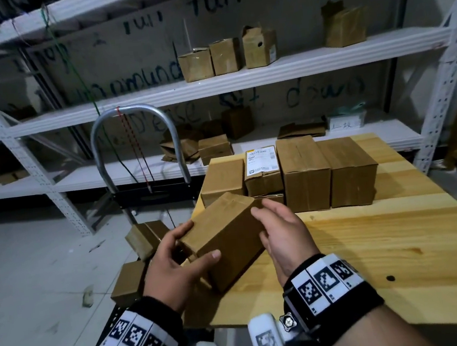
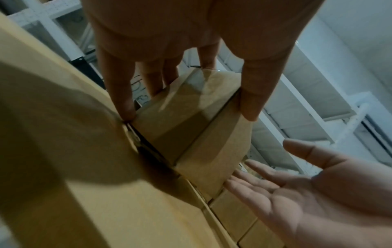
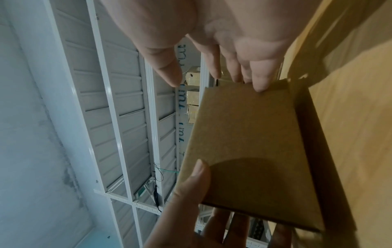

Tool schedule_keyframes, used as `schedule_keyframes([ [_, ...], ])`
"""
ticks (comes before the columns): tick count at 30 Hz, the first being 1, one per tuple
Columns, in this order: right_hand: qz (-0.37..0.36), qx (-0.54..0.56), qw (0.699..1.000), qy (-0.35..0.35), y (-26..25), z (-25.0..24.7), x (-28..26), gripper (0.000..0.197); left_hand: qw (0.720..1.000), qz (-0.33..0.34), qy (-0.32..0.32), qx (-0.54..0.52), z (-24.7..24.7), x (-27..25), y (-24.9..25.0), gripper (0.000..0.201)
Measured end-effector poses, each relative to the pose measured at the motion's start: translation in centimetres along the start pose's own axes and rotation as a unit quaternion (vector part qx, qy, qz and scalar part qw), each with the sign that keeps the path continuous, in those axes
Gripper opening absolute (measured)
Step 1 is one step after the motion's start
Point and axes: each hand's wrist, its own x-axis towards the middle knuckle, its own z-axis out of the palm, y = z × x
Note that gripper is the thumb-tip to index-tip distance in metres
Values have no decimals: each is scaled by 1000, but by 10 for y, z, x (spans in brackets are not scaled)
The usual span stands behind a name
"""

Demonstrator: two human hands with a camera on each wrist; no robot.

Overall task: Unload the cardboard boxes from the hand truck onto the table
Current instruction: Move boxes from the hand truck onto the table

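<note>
My left hand (image 1: 199,242) grips the near left end of a plain cardboard box (image 1: 228,237), thumb on the near side and fingers over the far side. The box is tilted over the left edge of the wooden table (image 1: 370,242). My right hand (image 1: 260,223) is at the box's right end with straight fingers (image 3: 260,83) touching its edge, palm open (image 2: 297,193). Several boxes (image 1: 303,173) stand in a row at the back of the table. The hand truck (image 1: 130,112) stands left of the table, with boxes (image 1: 143,235) low on it.
White metal shelving (image 1: 267,73) runs along the wall behind, with more cardboard boxes (image 1: 226,56) and flattened cartons on it. Grey floor (image 1: 34,263) lies to the left. The right and near parts of the tabletop are bare wood.
</note>
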Motion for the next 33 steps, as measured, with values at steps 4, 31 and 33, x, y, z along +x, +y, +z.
schedule_keyframes([
  [4, -29, 10, 999, 19, 0, 3, -2, 44, 997, -13, 33, -65, -7, -2, -1, 76],
  [31, -68, 73, 990, 98, -10, 2, 20, 26, 963, 120, 188, 150, 60, 157, 94, 91],
  [33, -65, 76, 990, 99, -9, 5, 23, 26, 959, 117, 184, 181, 73, 163, 90, 97],
])
